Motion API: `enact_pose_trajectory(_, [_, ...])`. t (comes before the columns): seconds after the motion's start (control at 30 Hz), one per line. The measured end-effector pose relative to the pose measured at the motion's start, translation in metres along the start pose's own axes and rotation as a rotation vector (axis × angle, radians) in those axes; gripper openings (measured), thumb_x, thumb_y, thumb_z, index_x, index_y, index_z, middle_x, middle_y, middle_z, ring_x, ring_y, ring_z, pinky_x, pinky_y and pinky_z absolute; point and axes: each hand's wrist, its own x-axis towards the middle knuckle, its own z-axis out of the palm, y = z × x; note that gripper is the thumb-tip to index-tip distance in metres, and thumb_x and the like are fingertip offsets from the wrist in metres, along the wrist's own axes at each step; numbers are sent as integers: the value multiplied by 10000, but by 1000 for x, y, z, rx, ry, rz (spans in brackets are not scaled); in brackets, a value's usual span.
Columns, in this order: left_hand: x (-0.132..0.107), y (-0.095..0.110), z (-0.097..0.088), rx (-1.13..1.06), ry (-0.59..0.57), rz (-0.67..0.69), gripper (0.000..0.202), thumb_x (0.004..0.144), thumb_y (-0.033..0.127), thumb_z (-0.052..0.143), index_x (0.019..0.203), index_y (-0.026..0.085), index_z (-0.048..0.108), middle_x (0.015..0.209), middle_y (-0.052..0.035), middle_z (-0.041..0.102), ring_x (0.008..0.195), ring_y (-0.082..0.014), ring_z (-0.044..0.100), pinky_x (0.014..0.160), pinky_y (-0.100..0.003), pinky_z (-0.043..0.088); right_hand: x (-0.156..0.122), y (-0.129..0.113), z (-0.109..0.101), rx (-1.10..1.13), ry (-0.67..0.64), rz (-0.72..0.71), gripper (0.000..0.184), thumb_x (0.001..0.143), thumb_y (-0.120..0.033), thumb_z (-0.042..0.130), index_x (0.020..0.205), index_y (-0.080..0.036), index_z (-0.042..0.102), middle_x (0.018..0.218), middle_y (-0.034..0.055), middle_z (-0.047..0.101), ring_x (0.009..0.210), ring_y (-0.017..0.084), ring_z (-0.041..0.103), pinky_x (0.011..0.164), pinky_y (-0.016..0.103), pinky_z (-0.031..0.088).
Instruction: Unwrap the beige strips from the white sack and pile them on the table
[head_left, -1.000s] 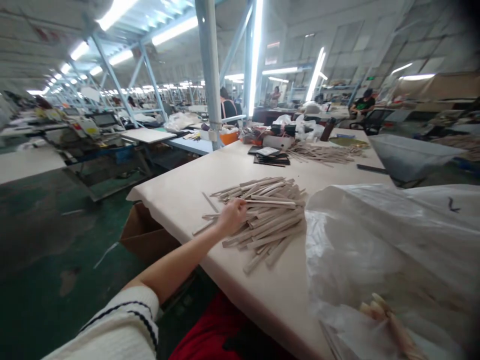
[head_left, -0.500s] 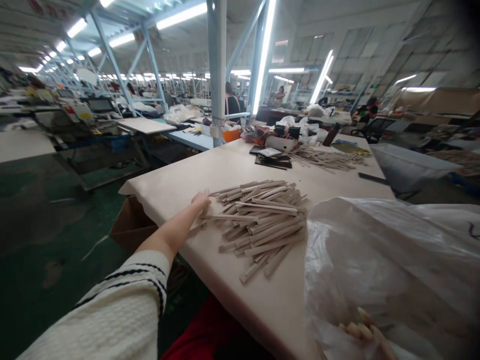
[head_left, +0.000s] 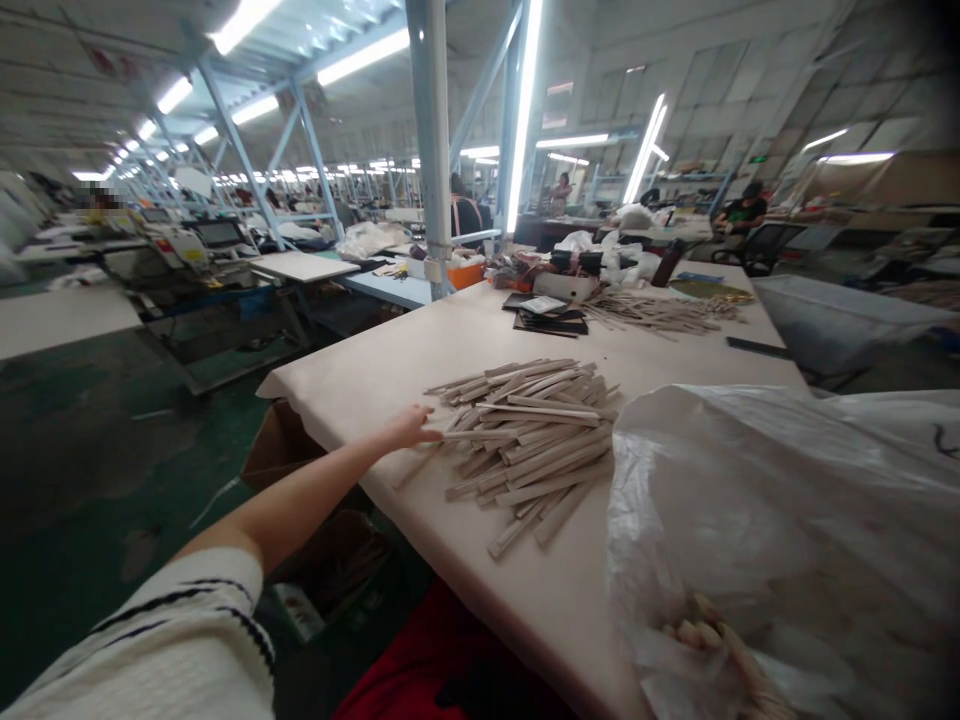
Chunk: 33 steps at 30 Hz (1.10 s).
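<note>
A heap of pale wooden sticks (head_left: 532,435) lies on the beige table (head_left: 390,365). My left hand (head_left: 409,428) reaches to the heap's left edge, fingers stretched out and touching the ends of the sticks. My right hand (head_left: 712,645) shows only as fingertips at the bottom right, curled on the big clear plastic bag (head_left: 787,520) that lies on the table's near right. Whether anything else is in that hand is hidden.
Farther along the table lie a second spread of sticks (head_left: 652,312), black folders (head_left: 546,318) and assorted clutter. A steel column (head_left: 431,150) rises at the table's far left. A cardboard box (head_left: 281,450) sits under the edge. Other workers sit at distant tables.
My left hand moved from on top of the heap out to its far left, then came back a little nearer, now at the heap's left edge. The bag shifted slightly.
</note>
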Motion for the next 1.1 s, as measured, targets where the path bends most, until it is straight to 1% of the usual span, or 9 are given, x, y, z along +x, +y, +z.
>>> enact_pose_trajectory(0.13, [-7,14,26,67,-142,-22,257,823,324,550,993,133,576,1010,-59,596,894,-171,574,802,-384,474,-3,4,9,104,-18,-68,316,646,-66,653,909,-242,653,697,-61,692,661,117,665,657,252,585])
enact_pose_trajectory(0.27, [-7,17,22,30,-113,-83,242,842,316,523,997,136,570,1012,-57,594,893,-168,575,791,-378,480,-12,6,22,233,26,-29,311,635,-61,655,893,-234,668,678,-50,692,632,106,659,639,230,578])
enact_pose_trajectory(0.37, [-17,20,22,-71,-11,-126,234,844,328,517,950,128,576,938,-44,604,826,-150,581,749,-352,486,-14,3,26,285,31,30,342,607,-31,666,884,-231,679,658,-41,686,636,117,658,680,259,574])
enact_pose_trajectory(0.47, [-28,36,42,-228,139,-178,242,850,344,497,867,117,579,807,-17,600,719,-127,573,675,-306,478,-14,1,25,278,-3,63,374,579,-23,692,882,-242,682,678,-41,689,649,125,661,695,267,575])
enact_pose_trajectory(0.63, [-18,95,90,-542,412,-250,244,857,323,462,865,107,575,770,-23,595,692,-118,554,635,-263,442,-14,1,25,225,3,50,330,607,-82,701,879,-267,673,658,-61,688,643,119,662,660,243,586])
enact_pose_trajectory(0.73, [2,134,103,-701,511,-276,260,850,351,482,925,118,569,861,-36,601,738,-126,562,678,-294,457,-12,2,20,124,-26,15,307,618,-97,689,875,-265,670,682,-56,696,642,122,665,649,245,590])
enact_pose_trajectory(0.93, [25,185,101,-906,505,-229,240,845,346,506,917,127,572,904,-36,600,785,-138,572,721,-329,474,3,5,1,27,-117,-66,302,611,-121,687,868,-278,672,719,-48,705,682,133,672,676,251,588])
enact_pose_trajectory(1.0, [24,186,93,-938,464,-192,196,827,313,535,852,123,576,836,-19,594,737,-126,561,689,-305,466,7,5,-3,33,-152,-31,299,630,-121,678,880,-285,669,735,-57,705,710,121,670,706,241,579])
enact_pose_trajectory(1.1, [9,166,76,-974,386,-144,141,748,260,598,706,129,568,664,25,543,645,-109,517,624,-246,424,7,5,-4,54,-193,8,295,645,-128,675,890,-292,664,781,-66,707,732,94,663,717,204,561])
